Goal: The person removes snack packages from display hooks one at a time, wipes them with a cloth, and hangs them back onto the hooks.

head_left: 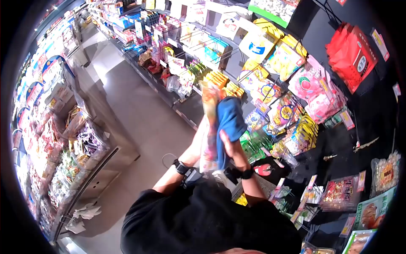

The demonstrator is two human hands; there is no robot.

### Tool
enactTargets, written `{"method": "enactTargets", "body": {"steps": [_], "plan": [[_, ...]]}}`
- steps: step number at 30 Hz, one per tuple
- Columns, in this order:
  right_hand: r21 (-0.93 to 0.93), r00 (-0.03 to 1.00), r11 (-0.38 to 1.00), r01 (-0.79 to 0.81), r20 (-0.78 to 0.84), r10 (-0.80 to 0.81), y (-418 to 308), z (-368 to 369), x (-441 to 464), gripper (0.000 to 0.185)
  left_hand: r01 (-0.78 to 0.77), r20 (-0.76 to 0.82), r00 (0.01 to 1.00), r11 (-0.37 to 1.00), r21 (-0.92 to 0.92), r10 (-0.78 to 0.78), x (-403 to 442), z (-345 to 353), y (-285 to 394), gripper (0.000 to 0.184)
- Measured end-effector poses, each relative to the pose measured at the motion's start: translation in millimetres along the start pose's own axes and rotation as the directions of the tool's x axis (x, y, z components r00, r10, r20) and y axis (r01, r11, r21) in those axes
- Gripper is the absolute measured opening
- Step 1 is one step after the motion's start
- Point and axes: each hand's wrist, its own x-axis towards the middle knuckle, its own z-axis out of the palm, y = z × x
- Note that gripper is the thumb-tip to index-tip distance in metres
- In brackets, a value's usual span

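My left hand (198,142) grips a long, clear plastic snack packet (210,127) with red and yellow print, held upright in front of my chest; most of its fingers are hidden behind the packet. My right hand (230,148) is closed on a blue cloth (230,118), which is bunched up and pressed against the packet's right side. Both wrists wear dark straps. Just beyond the packet's top, orange-yellow snack packs (215,79) sit on the shelf.
A black display wall on the right carries hanging packs, including pink bags (317,93) and red bags (351,57). Wire racks and price tags jut out near my right arm. On the left, a bin (95,169) of loose packets borders the grey aisle floor (148,122).
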Motion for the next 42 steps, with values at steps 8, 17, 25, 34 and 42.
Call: {"method": "enactTargets", "body": {"steps": [8, 17, 25, 34, 42], "plan": [[-0.528, 0.837, 0.661, 0.533, 0.214, -0.504, 46.6, -5.7, -65.0, 0.028, -0.045, -0.061, 0.997, 0.999, -0.015, 0.044, 19.3, -6.6, 4.7, 0.071], [-0.162, 0.968, 0.957, 0.242, -0.034, -0.251, 9.1, -18.1, -1.8, 0.023, -0.012, 0.074, 0.997, 1.000, 0.009, 0.011, -9.9, 15.9, -20.1, 0.074], [0.243, 0.965, 0.942, 0.233, 0.065, -0.255, 9.0, 8.7, -53.7, 0.049, -0.141, -0.028, 0.989, 0.983, 0.115, 0.145, 21.3, 13.1, -6.5, 0.060], [0.628, 0.918, 0.735, -0.256, -0.080, 0.388, 36.9, -27.8, -35.8, 0.042, -0.063, 0.180, 0.983, 0.994, 0.086, 0.047, 19.2, 14.6, -38.4, 0.070], [0.629, 0.999, 0.777, 0.021, -0.039, 0.004, 41.4, -46.7, -43.4, 0.034, 0.150, -0.076, 0.987, 0.980, 0.131, -0.141, 4.0, -44.3, -74.3, 0.053]]}}
